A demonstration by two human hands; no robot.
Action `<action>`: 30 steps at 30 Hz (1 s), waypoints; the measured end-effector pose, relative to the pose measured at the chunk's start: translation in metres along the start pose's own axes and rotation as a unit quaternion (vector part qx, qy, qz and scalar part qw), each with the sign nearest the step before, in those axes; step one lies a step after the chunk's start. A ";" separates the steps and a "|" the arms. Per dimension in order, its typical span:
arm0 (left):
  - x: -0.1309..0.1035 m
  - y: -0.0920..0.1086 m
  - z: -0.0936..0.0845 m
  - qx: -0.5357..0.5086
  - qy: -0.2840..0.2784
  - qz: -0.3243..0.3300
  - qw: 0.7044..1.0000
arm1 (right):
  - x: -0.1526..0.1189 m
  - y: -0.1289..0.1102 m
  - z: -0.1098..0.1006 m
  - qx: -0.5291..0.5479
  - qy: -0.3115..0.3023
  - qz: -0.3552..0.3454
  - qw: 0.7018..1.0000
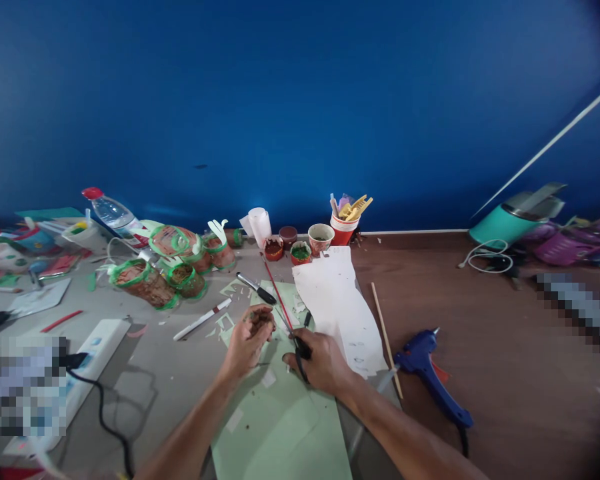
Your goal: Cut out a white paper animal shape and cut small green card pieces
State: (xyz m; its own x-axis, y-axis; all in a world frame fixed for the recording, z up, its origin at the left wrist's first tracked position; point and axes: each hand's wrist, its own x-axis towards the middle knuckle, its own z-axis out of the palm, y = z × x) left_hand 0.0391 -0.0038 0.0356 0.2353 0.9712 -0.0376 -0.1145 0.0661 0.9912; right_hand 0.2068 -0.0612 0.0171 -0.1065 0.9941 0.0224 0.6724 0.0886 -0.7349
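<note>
My right hand (325,360) grips a pair of scissors (303,348) by its black handles, the blades pointing away and slightly left. Close by on the left, my left hand (253,340) is closed, with dark stains on its fingers; whatever small thing it holds is hard to make out. Under both hands lies a pale green sheet (280,427) with small paper scraps on it. A thin red stick (276,283) runs beside the scissor blades. Beyond my left hand are a black-capped marker (256,288) and a white pen (203,319).
A white paper sheet (343,307), a wooden stick (386,337) and a blue glue gun (433,373) lie to the right. Paint cups (300,253) line the back. Decorated brown-and-green containers (147,285) stand at left, near a white power strip (93,363) with a black cable.
</note>
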 end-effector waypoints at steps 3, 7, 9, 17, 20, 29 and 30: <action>0.003 -0.003 -0.004 0.017 0.000 0.005 1.000 | 0.000 -0.001 -0.001 0.028 -0.006 0.004 1.000; 0.007 -0.003 -0.009 0.023 0.048 0.015 0.998 | 0.000 0.000 -0.002 0.062 0.000 0.019 0.998; 0.008 0.003 -0.012 0.017 0.076 0.016 0.997 | 0.000 0.001 -0.002 0.075 0.003 0.025 0.997; 0.007 0.047 -0.052 0.119 0.138 0.044 0.982 | 0.000 -0.001 -0.004 0.089 -0.006 0.040 0.995; 0.008 0.042 -0.075 0.243 0.105 0.012 0.964 | 0.000 -0.002 -0.004 0.087 -0.009 0.040 0.995; 0.003 0.022 -0.085 0.570 -0.025 0.050 0.819 | -0.001 -0.001 -0.006 0.099 -0.023 0.021 0.995; 0.003 0.023 -0.085 0.578 -0.033 0.051 0.814 | -0.001 -0.001 -0.006 0.098 -0.024 0.022 0.995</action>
State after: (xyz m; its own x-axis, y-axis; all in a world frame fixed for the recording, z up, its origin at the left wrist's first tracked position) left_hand -0.0444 0.0203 0.0473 0.3375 0.9411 0.0219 0.8389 -0.3113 0.4464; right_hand 0.2109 -0.0619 0.0218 -0.1184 0.9921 -0.0413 0.5222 0.0268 -0.8524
